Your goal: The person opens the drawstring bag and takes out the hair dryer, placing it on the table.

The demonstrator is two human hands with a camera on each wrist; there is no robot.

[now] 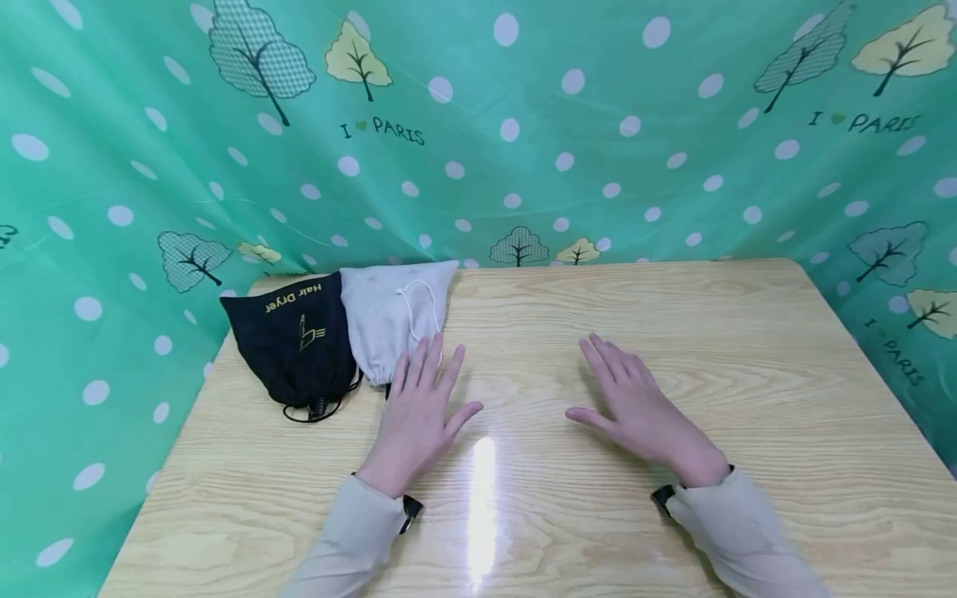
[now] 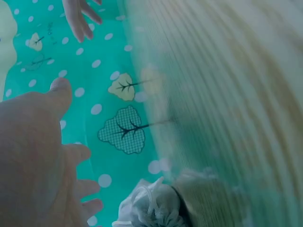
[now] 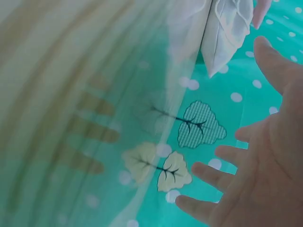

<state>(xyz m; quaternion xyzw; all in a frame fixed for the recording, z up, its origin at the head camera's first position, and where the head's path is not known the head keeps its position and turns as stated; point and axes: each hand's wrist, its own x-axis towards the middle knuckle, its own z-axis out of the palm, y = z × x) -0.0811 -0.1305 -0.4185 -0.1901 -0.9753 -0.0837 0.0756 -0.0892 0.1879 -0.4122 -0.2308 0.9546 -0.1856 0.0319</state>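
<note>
My left hand (image 1: 420, 415) hovers palm down over the table, fingers spread and straight, holding nothing. Its fingertips overlap the lower edge of a light grey drawstring bag (image 1: 389, 320) in the head view. Left of that bag lies a black drawstring pouch (image 1: 295, 349) with gold "Hair Dryer" lettering and a dryer picture, its cord end toward me. My right hand (image 1: 639, 407) is also extended and holds nothing, over the middle right of the table. In the right wrist view the grey bag (image 3: 226, 40) shows beyond the right hand's thumb (image 3: 272, 61).
The pale wooden tabletop (image 1: 748, 349) reflects a bright light streak in front of me. A green dotted curtain (image 1: 538, 166) with tree prints hangs along the back and both sides, right at the table's edges. Both bags sit near the back left corner.
</note>
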